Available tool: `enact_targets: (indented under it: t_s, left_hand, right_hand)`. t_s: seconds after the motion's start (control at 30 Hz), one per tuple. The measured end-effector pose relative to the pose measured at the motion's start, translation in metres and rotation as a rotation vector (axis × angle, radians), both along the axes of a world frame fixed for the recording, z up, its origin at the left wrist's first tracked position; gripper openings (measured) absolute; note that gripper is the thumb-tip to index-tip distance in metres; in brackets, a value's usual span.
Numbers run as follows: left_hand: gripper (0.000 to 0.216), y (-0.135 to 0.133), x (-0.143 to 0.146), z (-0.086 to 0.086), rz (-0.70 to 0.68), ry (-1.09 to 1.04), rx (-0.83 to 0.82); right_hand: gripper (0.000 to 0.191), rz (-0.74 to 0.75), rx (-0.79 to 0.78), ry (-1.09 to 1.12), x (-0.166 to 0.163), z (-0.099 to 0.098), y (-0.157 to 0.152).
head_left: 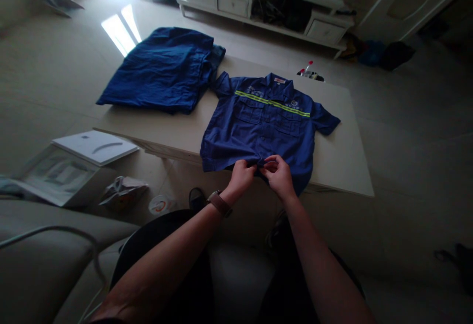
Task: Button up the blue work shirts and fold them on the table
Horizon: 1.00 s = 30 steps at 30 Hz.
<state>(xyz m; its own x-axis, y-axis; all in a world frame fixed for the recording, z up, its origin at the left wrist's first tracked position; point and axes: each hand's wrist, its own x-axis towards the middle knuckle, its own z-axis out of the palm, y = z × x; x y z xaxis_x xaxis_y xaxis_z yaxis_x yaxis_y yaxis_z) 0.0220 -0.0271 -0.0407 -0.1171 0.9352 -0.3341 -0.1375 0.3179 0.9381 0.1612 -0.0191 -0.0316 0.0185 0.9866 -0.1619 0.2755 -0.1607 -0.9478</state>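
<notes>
A blue short-sleeved work shirt [254, 126] lies front side up on the table [343, 141], collar pointing away from me. A yellow-green stripe crosses its chest above two pockets. The lower hem hangs a little past the table's near edge. My left hand [242, 175], with a watch on the wrist, pinches the front placket near the hem. Close beside it, my right hand [278, 176] pinches the same placket, fingers bent around the cloth. Any button between the fingertips is too small and hidden to make out.
Folded dark blue clothes [162, 70] lie on the table's left end. An open white box [70, 171], a crumpled bag [123, 193] and a round tub [160, 204] stand on the floor at left. A white TV cabinet [232, 3] is at the back.
</notes>
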Motion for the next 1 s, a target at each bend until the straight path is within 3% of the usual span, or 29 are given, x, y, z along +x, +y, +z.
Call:
enact_targets:
  t_s: [0.2, 0.57, 1.0]
  left_hand:
    - [0.016, 0.003, 0.002, 0.005, -0.040, 0.018, -0.011]
    - [0.016, 0.004, 0.000, 0.013, -0.067, 0.100, -0.024]
    - [0.020, 0.006, -0.002, 0.018, -0.065, 0.072, -0.047]
  right_hand:
    - [0.013, -0.020, 0.195, -0.155, -0.005, 0.004, -0.007]
    - [0.016, -0.132, 0.230, -0.210, -0.010, 0.006, -0.007]
    - [0.015, -0.097, 0.329, -0.396, -0.012, 0.016, -0.010]
